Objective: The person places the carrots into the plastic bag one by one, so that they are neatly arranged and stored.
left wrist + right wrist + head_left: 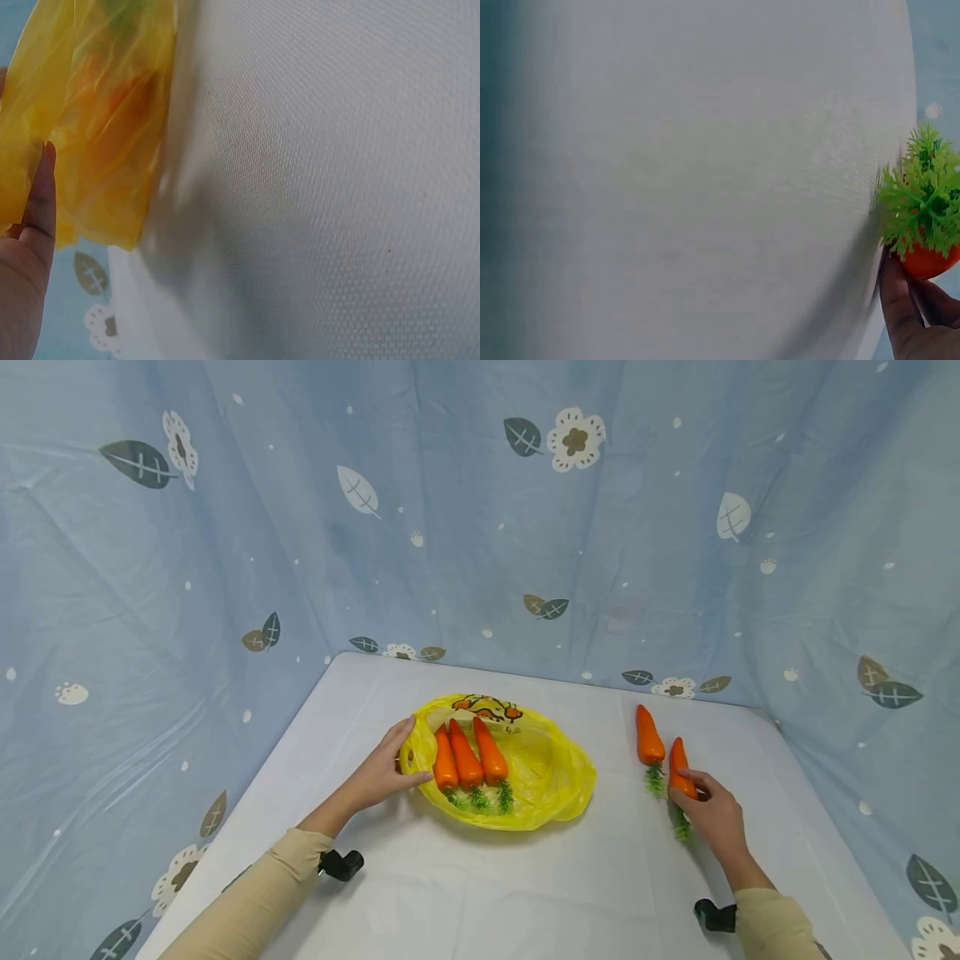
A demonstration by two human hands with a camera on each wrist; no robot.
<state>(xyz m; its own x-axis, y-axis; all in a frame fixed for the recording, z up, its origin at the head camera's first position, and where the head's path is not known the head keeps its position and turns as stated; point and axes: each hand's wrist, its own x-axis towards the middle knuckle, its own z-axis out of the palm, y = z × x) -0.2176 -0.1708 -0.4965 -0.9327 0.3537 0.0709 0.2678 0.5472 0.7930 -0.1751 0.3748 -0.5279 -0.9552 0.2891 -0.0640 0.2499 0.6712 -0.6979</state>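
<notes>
While the person's left hand (pixel 381 768) grips a yellow plastic bag (pixel 576 777) at nine o'clock on its rim, the right hand (pixel 718 817) pinches an orange carrot (pixel 678 757) well apart from it, at three o'clock from the bag. The left thumb lies over the near part of the rim, with the fingers on the outer side; the left wrist view shows the thin film caught in that hand. The right thumb and fingers close on the carrot near its leafy end; its pointed tip aims towards twelve o'clock and its green top (pixel 922 202) towards six. Whether this carrot touches the table or is lifted off it, one cannot tell.

At about ten o'clock from the held carrot, and near it, a loose carrot (pixel 649 739) lies on the white table (pixel 540 893), tip towards eleven and leaves towards five. Three bagged carrots (pixel 467 760) rest side by side in the open bag, towards its nine o'clock side, their tips towards eleven and their green tops towards five. An orange-and-black print (pixel 487 707) marks the bag at twelve o'clock.

Beige sleeves (pixel 258 889) cover both forearms, which come in from seven and five o'clock. A blue curtain (pixel 480 527) with leaves and flowers hangs beyond the table at twelve.
</notes>
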